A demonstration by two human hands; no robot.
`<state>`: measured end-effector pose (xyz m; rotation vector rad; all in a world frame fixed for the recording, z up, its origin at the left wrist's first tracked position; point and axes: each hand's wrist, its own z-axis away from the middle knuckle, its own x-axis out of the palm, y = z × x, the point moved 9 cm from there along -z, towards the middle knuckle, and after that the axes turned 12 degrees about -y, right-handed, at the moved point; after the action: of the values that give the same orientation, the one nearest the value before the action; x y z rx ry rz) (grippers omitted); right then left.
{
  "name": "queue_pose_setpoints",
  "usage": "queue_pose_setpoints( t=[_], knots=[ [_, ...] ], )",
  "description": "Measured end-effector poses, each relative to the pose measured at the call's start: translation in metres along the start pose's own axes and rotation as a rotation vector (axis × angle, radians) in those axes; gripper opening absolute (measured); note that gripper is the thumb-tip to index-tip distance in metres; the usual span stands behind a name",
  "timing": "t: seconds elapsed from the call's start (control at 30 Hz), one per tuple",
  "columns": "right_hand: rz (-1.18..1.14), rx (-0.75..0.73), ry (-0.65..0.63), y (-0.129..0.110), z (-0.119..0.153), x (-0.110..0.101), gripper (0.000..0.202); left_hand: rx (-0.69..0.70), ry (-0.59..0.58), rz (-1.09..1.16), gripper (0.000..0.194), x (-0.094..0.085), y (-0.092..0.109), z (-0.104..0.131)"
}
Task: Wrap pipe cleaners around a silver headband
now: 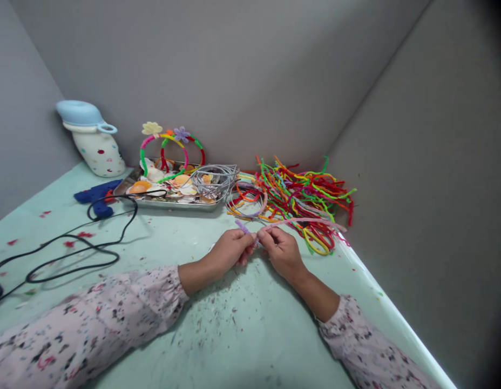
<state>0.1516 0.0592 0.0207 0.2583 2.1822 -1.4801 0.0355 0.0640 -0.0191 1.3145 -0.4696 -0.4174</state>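
Note:
Close together over the table, my two hands meet at a short stretch of purple pipe cleaner (242,226). My left hand (231,247) is closed around it, with the purple end poking up past the thumb. Thumb and forefinger of my right hand (279,248) pinch a pink pipe cleaner (307,220), whose long tail runs off to the right. Just behind the hands stands a wire hoop (229,204) partly covered in orange and purple fuzz; whether it joins the piece I hold, I cannot tell. My fingers hide where purple and pink meet.
A metal tray (173,205) holds shells, a grey wire coil (214,178) and flower-topped hoops (186,156). Loose pipe cleaners (303,194) pile up at the right. Leftward are a blue glue gun (97,195), its black cord (100,247) and a white bottle (97,148). Walls rise behind and right.

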Motion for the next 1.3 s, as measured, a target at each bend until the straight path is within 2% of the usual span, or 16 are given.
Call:
queue_pose_setpoints(
  t=[0.37, 0.9, 1.3],
  knots=[
    [0.068, -0.050, 0.023, -0.005, 0.002, -0.002, 0.025, 0.004, 0.005, -0.018, 0.028, 0.000, 0.003, 0.000],
    [0.179, -0.142, 0.074, -0.018, 0.004, -0.006, 0.022, -0.060, -0.051, 0.120, 0.026, 0.004, -0.004, -0.001],
    [0.127, -0.096, 0.043, -0.009, 0.003, -0.004, 0.022, -0.073, -0.058, 0.082, 0.026, 0.003, -0.005, -0.001]
  ],
)
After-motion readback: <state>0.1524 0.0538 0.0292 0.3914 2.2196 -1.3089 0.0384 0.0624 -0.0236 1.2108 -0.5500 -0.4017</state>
